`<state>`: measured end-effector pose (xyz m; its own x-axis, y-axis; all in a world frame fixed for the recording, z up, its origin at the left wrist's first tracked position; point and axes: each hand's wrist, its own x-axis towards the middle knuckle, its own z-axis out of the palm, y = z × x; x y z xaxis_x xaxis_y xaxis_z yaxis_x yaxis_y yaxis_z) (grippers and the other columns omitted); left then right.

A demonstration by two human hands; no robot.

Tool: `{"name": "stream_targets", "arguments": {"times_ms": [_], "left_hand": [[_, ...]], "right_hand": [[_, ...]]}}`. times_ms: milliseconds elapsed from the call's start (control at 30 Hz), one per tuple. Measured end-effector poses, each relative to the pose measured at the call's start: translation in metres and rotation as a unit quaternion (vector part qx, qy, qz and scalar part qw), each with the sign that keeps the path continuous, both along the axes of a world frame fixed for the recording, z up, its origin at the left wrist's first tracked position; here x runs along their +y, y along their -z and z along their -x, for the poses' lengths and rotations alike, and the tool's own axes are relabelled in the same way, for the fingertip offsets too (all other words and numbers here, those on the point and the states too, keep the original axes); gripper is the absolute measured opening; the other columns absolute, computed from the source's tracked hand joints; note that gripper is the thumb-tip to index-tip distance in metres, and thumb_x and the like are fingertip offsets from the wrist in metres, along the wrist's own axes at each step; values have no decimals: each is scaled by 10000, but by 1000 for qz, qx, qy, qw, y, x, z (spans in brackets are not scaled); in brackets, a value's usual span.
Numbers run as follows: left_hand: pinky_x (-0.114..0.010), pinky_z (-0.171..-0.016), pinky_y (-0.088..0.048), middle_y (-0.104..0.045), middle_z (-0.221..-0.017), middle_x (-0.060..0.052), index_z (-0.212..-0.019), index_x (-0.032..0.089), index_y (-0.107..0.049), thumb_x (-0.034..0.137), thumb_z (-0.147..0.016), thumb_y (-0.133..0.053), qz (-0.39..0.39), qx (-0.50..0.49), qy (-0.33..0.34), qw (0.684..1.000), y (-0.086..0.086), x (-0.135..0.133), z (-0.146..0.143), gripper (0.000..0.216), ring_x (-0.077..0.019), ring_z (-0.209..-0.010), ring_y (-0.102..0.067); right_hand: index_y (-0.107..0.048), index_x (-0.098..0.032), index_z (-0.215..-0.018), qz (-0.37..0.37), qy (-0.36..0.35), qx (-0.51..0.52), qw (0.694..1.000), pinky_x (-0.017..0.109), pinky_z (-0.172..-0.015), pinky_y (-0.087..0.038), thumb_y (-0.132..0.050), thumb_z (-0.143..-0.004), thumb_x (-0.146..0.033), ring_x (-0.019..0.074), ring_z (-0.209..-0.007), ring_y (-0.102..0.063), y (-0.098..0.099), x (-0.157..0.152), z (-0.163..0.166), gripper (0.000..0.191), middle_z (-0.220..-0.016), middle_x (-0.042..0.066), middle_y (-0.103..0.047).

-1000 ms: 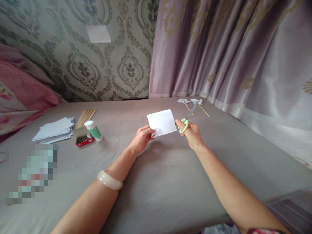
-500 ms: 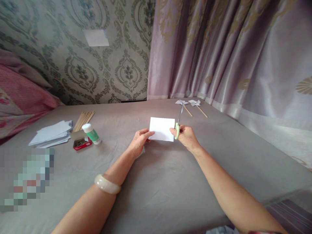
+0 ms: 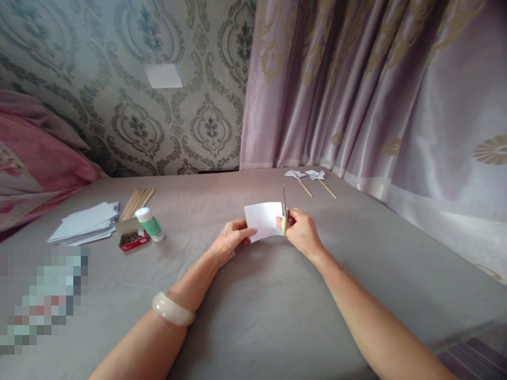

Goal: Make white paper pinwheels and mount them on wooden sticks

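A small white sheet of paper (image 3: 266, 219) is held up over the grey cloth between both hands. My left hand (image 3: 233, 238) pinches its lower left side, thumb in front and fingers behind. My right hand (image 3: 301, 231) is closed around the light green handles of a pair of scissors (image 3: 284, 214), whose blades point away and upward along the paper's right edge. The right thumb also rests on that edge of the paper. Whether the blades are parted cannot be made out. A pale bangle circles my left forearm.
On the left lie stacked white papers (image 3: 85, 224), several wooden sticks (image 3: 137, 202), a red box of small metal pieces (image 3: 133, 240) and a green-and-white glue bottle (image 3: 150, 224). Two paper pinwheels (image 3: 316, 175) on sticks lie at the far right. A blurred patch covers something at lower left.
The paper has tilted and bent slightly, its left side now turned. The scissors have swung more upright and to the left in my right hand. The camera view has tipped up a little.
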<state>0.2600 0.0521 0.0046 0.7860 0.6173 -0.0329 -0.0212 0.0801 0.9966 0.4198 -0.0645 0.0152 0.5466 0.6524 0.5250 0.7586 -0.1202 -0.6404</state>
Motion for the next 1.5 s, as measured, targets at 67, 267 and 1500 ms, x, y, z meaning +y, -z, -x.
{"name": "stream_targets", "arguments": {"times_ms": [67,267,1500], "left_hand": [[-243,-508,-276,-617,-646,-32,-792,136,-723,289,-614,-710,8,5,-11,1000,0,0,-1,235,-88,-505,-412],[-222,-537,-331,-618,-668,-25,-683,150,-703,284,-580,-759,65,-43,-97,992,1,5,-1,177,-92,-572,-475],[-216,-567,-413,-645,-713,5,-772,182,-674,254,-527,-794,139,-129,-151,970,-9,-42,-18,282,-105,-642,-563]], "right_hand": [[-470,-198,-584,-1,-1,-29,1000,252,-538,-293,-556,-719,-346,110,-545,-400,-1,-1,1,219,-616,-18,-459],[-475,-195,-560,-42,-2,38,998,253,-532,-298,-578,-705,-380,106,-534,-395,-1,1,3,257,-575,-28,-447],[-505,-185,-639,-164,-26,329,930,240,-519,-355,-652,-683,-502,102,-537,-422,8,9,41,353,-567,-39,-507]]}}
